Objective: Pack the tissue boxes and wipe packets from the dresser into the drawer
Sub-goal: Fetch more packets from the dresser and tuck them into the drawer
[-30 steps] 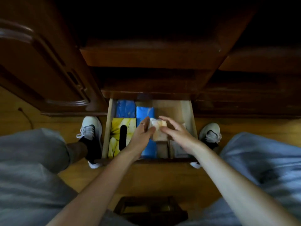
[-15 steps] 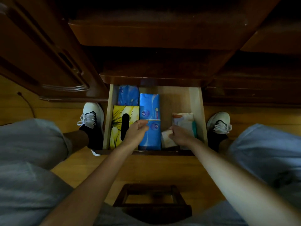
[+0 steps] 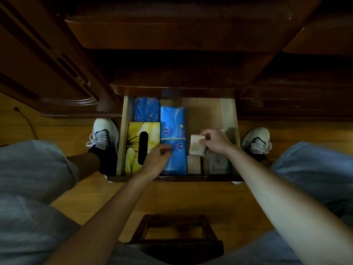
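View: single head camera, above the open drawer [image 3: 227,119]
Facing: steeply down and forward
Nearness: arm's length from drawer
Shared: no second view

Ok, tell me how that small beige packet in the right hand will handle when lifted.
The small beige packet, pinched by the right hand, looks soft-wrapped, so it probably flexes. It seems light: fingertips alone hold it. Standing on edge, it may well flop over once released.

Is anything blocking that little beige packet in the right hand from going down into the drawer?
Nothing visible: the right hand pinches the beige packet already inside the drawer, with bare wood just behind it.
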Tool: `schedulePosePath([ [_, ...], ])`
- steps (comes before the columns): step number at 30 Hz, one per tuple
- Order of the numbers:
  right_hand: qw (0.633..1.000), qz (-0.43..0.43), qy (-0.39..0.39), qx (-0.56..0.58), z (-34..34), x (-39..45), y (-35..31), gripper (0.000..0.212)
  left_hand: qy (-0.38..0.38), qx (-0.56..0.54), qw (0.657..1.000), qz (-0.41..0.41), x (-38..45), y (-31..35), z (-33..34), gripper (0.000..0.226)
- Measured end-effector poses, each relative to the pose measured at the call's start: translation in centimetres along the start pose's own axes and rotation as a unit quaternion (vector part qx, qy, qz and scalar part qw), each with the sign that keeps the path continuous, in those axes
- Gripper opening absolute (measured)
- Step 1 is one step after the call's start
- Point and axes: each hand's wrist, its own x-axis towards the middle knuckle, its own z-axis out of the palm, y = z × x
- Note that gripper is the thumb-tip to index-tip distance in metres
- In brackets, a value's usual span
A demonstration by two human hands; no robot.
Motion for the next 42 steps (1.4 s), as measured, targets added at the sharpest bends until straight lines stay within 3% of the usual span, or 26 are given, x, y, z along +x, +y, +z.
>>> schedulePosePath([
  [4, 0.987, -0.017, 0.094, -0.129, 0.9, 1.8, -0.8, 0.021, -0.011, 0.0, 1.0, 0.015, -0.1, -0.3, 0.2, 0.021],
  [7, 0.97, -0.044, 0.06, -0.231, 3.3, 2.6, -0.4, 0.026, -0.008, 0.025, 0.999, 0.024, 0.0, -0.3, -0.1, 0.023],
  [9, 0.939, -0.063, 0.056, -0.333, 4.2, 2.8, 0.3, 0.03, -0.004, 0.053, 0.998, 0.039, -0.1, -0.4, -0.4, 0.029],
  [11, 0.899, -0.073, 0.083, -0.423, 4.3, 2.9, 0.6, 0.036, 0.007, 0.167, 0.98, 0.104, -0.3, -0.8, -0.6, 0.039],
  [13, 0.872, -0.084, 0.103, -0.472, 4.2, 2.8, 0.3, 0.037, -0.002, 0.354, 0.915, 0.194, -0.5, -1.3, -0.7, 0.05],
  [16, 0.865, -0.108, 0.087, -0.482, 4.3, 2.8, 0.4, 0.034, -0.053, 0.489, 0.845, 0.209, -0.6, -2.2, -0.3, 0.061],
  [21, 0.845, -0.134, 0.031, -0.517, 3.9, 2.5, 0.6, 0.044, -0.081, 0.545, 0.812, 0.196, -0.3, -2.5, -0.5, 0.059],
  [24, 0.851, -0.136, 0.046, -0.506, 3.9, 2.2, 0.9, 0.056, -0.09, 0.546, 0.811, 0.191, 0.1, -2.3, -0.7, 0.059],
  [28, 0.905, -0.088, 0.113, -0.4, 2.7, 0.5, 2.1, 0.082, -0.094, 0.543, 0.814, 0.183, 0.4, -2.5, -0.5, 0.062],
  [31, 0.928, -0.055, 0.077, -0.36, 1.6, -1.4, 3.9, 0.091, -0.083, 0.539, 0.819, 0.176, 0.2, -2.7, 0.0, 0.062],
  [35, 0.916, -0.052, -0.003, -0.399, 0.8, -2.1, 4.1, 0.076, -0.088, 0.539, 0.819, 0.179, 0.5, -2.4, -0.2, 0.064],
  [38, 0.881, -0.065, -0.002, -0.468, 0.6, -2.0, 3.5, 0.073, -0.096, 0.538, 0.82, 0.173, 0.3, -2.3, -0.4, 0.065],
  [42, 0.881, -0.048, -0.002, -0.47, 0.9, -2.3, 3.4, 0.067, -0.104, 0.544, 0.816, 0.165, -0.1, -1.8, -0.4, 0.065],
])
